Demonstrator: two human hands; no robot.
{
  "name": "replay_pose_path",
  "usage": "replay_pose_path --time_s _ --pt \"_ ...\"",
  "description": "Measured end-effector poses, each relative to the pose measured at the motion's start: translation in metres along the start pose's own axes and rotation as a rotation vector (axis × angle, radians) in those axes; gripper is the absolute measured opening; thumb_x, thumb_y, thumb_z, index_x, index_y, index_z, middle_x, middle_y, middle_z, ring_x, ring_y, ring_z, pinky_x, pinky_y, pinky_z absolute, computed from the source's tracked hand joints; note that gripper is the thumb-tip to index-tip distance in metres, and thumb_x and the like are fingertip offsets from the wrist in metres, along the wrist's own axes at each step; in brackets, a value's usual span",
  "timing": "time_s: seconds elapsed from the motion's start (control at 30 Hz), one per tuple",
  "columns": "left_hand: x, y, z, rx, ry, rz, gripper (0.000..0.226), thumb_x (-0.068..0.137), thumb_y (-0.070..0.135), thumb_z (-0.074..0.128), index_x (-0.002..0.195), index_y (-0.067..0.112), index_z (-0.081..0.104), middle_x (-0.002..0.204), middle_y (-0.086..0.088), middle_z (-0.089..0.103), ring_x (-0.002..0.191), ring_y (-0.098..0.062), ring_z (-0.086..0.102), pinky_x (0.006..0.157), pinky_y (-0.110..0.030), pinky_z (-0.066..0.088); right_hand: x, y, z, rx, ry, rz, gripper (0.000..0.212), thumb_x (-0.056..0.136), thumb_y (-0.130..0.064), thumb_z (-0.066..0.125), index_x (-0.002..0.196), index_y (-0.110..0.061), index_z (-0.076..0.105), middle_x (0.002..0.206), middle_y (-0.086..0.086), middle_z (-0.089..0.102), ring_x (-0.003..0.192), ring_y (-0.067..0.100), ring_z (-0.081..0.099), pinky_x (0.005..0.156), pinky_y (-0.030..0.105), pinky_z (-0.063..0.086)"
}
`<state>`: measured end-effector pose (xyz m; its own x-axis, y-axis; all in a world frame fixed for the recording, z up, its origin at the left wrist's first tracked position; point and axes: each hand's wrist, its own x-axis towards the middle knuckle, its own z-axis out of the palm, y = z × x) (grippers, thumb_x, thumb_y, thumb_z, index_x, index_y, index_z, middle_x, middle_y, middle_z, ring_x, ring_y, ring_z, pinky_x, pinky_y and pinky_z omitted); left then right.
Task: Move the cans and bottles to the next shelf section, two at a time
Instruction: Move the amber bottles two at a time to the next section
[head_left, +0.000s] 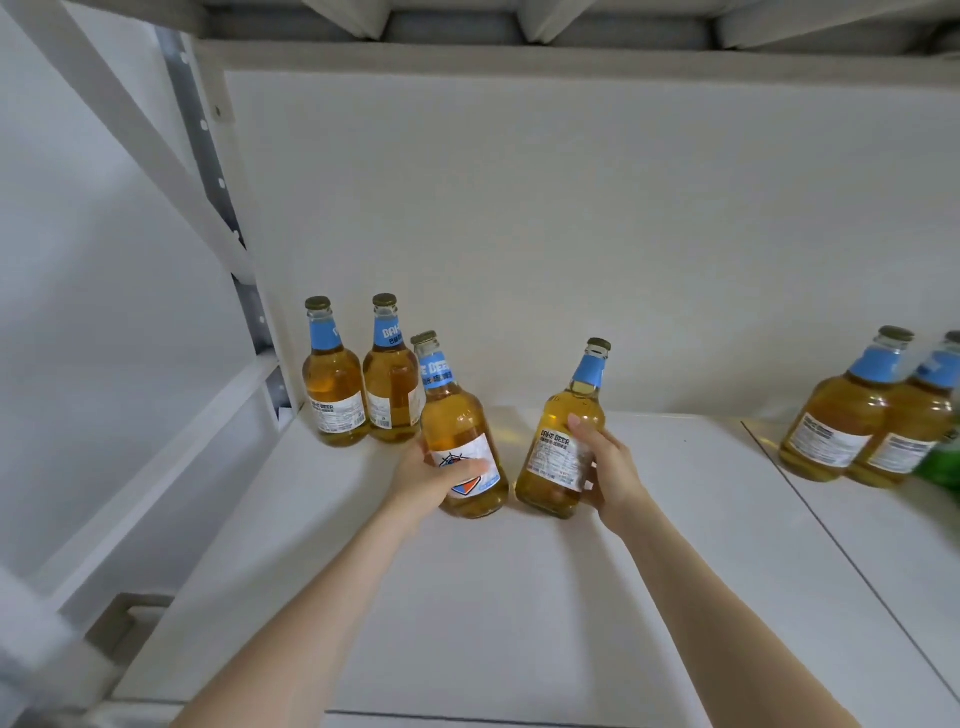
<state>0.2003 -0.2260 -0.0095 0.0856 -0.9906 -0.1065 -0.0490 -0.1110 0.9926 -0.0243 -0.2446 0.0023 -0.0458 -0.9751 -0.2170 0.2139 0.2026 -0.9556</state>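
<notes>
Bottles are gripped with arms outstretched: one bottle (462, 441) by the left hand (423, 480), another bottle (558, 447) by the right hand (610, 467).

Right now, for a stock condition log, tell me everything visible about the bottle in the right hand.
The bottle is clear glass holding amber liquid, with a gold crown cap, a blue neck label and a white printed label facing the camera. It tilts, neck leaning right. The right hand grips its lower body. Whether its base touches the white shelf is unclear.
</notes>
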Motion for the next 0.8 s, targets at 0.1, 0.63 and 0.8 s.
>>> replay_pose_path --time_s 0.1,0.63,0.8 --pt "-0.024 0.002 0.003 -0.079 0.038 -0.065 0.046 0.072 0.014 0.085 0.113 0.021 0.065 0.104 0.001 0.075 0.092 -0.015 0.072 0.069 -0.025 0.057 -0.019 -0.001 -0.01 0.019 0.002 0.045 0.035 0.086 -0.041 0.07 0.114 -0.019 0.066 0.097 0.003 0.074 0.089 0.022 0.07 0.077 0.036 0.054" --pt "-0.159 0.036 0.012 -0.071 0.125 -0.178 0.029 0.077 0.018 0.081 0.1 0.026 0.065 0.098 0.002 0.074 0.089 -0.015 0.07 0.065 -0.029 0.055 -0.122 -0.034 -0.045 -0.057 -0.061 0.085 0.049 0.085 -0.045 0.07 0.124 -0.017 0.061 0.11 0.007 0.072 0.102 0.026 0.069 0.078 0.039 0.055" --pt "-0.194 0.038 0.012 -0.037 0.12 -0.16 0.032 0.075 0.018 0.083 0.1 0.028 0.065 0.096 0.005 0.074 0.089 -0.015 0.07 0.065 -0.028 0.055 -0.159 -0.032 -0.051 -0.029 -0.065 0.075 0.044 0.085 -0.042 0.069 0.12 -0.018 0.062 0.108 0.008 0.073 0.1 0.027 0.069 0.077 0.038 0.055"
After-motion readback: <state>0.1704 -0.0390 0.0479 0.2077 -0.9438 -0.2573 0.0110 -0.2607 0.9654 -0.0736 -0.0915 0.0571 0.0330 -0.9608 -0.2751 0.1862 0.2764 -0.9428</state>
